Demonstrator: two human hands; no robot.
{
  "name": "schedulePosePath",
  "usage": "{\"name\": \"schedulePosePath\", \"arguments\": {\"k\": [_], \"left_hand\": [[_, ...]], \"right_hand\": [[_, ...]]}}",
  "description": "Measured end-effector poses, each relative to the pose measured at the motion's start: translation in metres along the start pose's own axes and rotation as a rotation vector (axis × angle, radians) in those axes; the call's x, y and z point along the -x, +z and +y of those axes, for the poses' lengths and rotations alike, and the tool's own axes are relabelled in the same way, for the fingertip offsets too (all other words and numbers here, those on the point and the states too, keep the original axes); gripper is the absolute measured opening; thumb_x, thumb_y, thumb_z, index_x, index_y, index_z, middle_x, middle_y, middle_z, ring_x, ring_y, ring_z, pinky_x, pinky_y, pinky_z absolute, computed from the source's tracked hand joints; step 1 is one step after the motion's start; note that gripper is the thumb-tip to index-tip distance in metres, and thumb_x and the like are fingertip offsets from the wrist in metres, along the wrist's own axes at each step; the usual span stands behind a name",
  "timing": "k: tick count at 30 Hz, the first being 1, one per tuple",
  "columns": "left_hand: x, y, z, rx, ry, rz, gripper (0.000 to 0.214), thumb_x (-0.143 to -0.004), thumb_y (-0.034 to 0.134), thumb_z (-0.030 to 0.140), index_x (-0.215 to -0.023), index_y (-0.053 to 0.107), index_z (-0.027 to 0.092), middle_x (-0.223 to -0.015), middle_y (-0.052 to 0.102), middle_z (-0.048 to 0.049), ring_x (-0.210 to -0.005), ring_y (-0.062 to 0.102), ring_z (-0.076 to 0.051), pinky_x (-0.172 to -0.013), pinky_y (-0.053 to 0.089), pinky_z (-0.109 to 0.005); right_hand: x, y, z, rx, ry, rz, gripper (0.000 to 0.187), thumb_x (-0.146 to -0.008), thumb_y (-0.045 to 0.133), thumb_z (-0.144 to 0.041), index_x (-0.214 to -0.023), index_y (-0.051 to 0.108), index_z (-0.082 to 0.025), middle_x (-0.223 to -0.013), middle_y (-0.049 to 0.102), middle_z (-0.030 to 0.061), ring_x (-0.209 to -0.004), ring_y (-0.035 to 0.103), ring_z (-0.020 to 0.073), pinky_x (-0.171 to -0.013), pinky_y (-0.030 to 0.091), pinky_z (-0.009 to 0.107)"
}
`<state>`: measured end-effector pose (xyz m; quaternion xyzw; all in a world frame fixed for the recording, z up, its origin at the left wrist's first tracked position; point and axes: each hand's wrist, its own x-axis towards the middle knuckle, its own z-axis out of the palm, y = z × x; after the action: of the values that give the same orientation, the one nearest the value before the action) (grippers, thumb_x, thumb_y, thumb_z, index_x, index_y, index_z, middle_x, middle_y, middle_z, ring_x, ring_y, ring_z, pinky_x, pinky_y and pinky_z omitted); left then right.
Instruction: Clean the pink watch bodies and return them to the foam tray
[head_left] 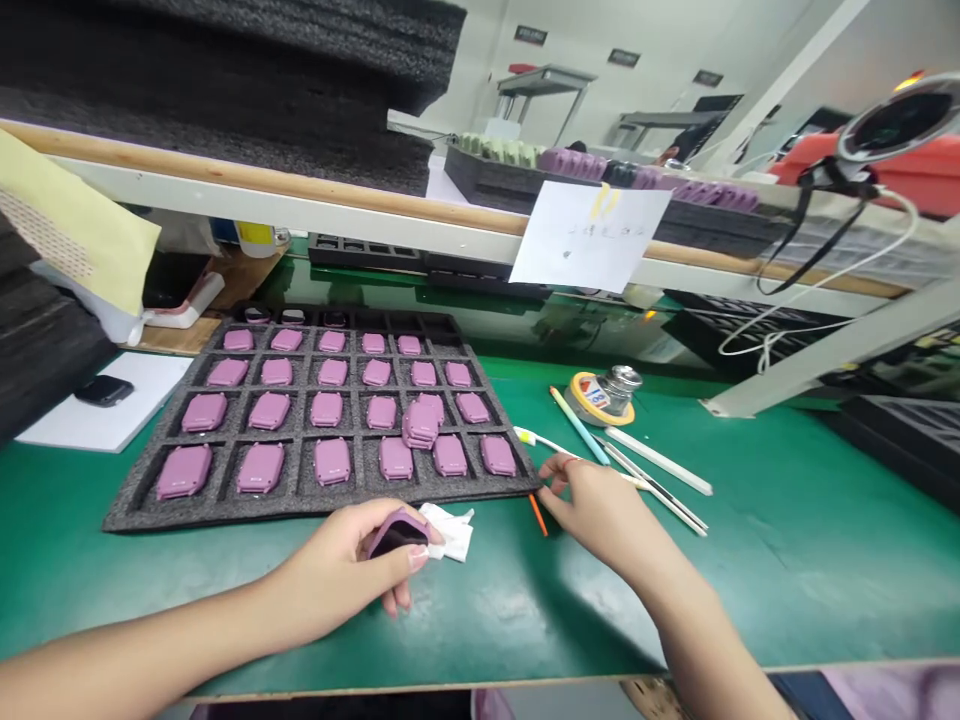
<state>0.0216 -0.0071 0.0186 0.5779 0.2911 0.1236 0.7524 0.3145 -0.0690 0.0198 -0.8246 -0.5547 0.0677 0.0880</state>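
Note:
My left hand is closed around a purple watch case, its dark hollow side tipped toward me. A crumpled white wipe sticks out beside the case, at the fingertips. At the tray's front right corner, my right hand has its fingers bent together; what they pinch, if anything, is hidden. An orange stick lies just below those fingertips, and a white toothbrush runs behind the hand. The black foam tray holds rows of purple watch cases, one resting across others.
Right of the tray lie a teal pen, white sticks and a glass bottle with metal cap inside a yellow tape roll. A dark watch rests on white paper at left. A shelf crosses above.

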Motion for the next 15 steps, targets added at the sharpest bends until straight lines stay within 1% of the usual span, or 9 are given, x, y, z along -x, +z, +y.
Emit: {"name": "schedulePosePath", "arguments": {"k": [2, 5, 6, 8, 11, 13, 15], "left_hand": [[0.0027, 0.0010, 0.0006, -0.089, -0.049, -0.012, 0.031, -0.085, 0.067, 0.039, -0.104, 0.064, 0.015, -0.077, 0.058, 0.0021, -0.062, 0.061, -0.012, -0.057, 0.051, -0.024], [0.0056, 0.0006, 0.0020, -0.225, -0.094, -0.053, 0.027, -0.084, 0.065, 0.036, -0.102, 0.067, 0.016, -0.093, 0.061, -0.0017, -0.063, 0.061, -0.012, -0.056, 0.049, -0.025], [0.0058, 0.0000, 0.0022, -0.271, -0.096, -0.066, 0.026, -0.083, 0.066, 0.035, -0.101, 0.068, 0.016, -0.095, 0.061, -0.0018, -0.064, 0.060, -0.012, -0.056, 0.049, -0.025], [0.0051, -0.0016, 0.0020, -0.357, -0.098, -0.075, 0.024, -0.082, 0.068, 0.034, -0.099, 0.069, 0.018, -0.090, 0.061, 0.0003, -0.066, 0.056, -0.011, -0.059, 0.045, -0.024], [0.0031, -0.0038, 0.0022, -0.445, -0.130, -0.061, 0.025, -0.075, 0.075, 0.031, -0.097, 0.069, 0.019, -0.070, 0.053, 0.0058, -0.063, 0.046, -0.010, -0.058, 0.036, -0.022], [0.0023, -0.0049, 0.0035, -0.489, -0.155, -0.055, 0.025, -0.074, 0.076, 0.031, -0.094, 0.069, 0.018, -0.064, 0.047, 0.0077, -0.061, 0.041, -0.010, -0.055, 0.031, -0.022], [0.0025, -0.0060, 0.0055, -0.535, -0.159, -0.058, 0.021, -0.075, 0.074, 0.031, -0.092, 0.069, 0.019, -0.063, 0.045, 0.0079, -0.060, 0.038, -0.010, -0.054, 0.028, -0.022]], "right_hand": [[0.0038, -0.0005, -0.0017, -0.015, 0.015, -0.025, 0.010, -0.078, 0.058, -0.018, -0.081, 0.068, -0.020, -0.075, 0.075, 0.0039, -0.067, 0.071, 0.0220, -0.062, 0.044, 0.028], [0.0075, -0.0040, -0.0010, -0.048, 0.018, -0.056, 0.016, -0.081, 0.055, -0.024, -0.087, 0.069, -0.019, -0.081, 0.076, 0.0048, -0.060, 0.068, 0.0194, -0.062, 0.045, 0.029], [0.0082, -0.0045, -0.0004, -0.058, 0.018, -0.061, 0.018, -0.081, 0.055, -0.026, -0.088, 0.069, -0.019, -0.082, 0.076, 0.0049, -0.058, 0.066, 0.0186, -0.062, 0.045, 0.029], [0.0086, -0.0041, 0.0004, -0.071, 0.022, -0.066, 0.018, -0.078, 0.056, -0.027, -0.088, 0.068, -0.019, -0.083, 0.075, 0.0046, -0.058, 0.065, 0.0184, -0.061, 0.044, 0.029], [0.0080, -0.0023, 0.0011, -0.084, 0.034, -0.068, 0.017, -0.073, 0.056, -0.024, -0.086, 0.066, -0.019, -0.078, 0.073, 0.0040, -0.064, 0.067, 0.0202, -0.063, 0.045, 0.029], [0.0084, -0.0016, 0.0011, -0.095, 0.029, -0.076, 0.015, -0.074, 0.055, -0.026, -0.084, 0.065, -0.019, -0.078, 0.073, 0.0040, -0.065, 0.067, 0.0203, -0.062, 0.044, 0.029], [0.0097, -0.0011, 0.0004, -0.110, 0.015, -0.087, 0.016, -0.077, 0.056, -0.032, -0.084, 0.065, -0.020, -0.081, 0.074, 0.0043, -0.062, 0.066, 0.0196, -0.061, 0.044, 0.029]]}}
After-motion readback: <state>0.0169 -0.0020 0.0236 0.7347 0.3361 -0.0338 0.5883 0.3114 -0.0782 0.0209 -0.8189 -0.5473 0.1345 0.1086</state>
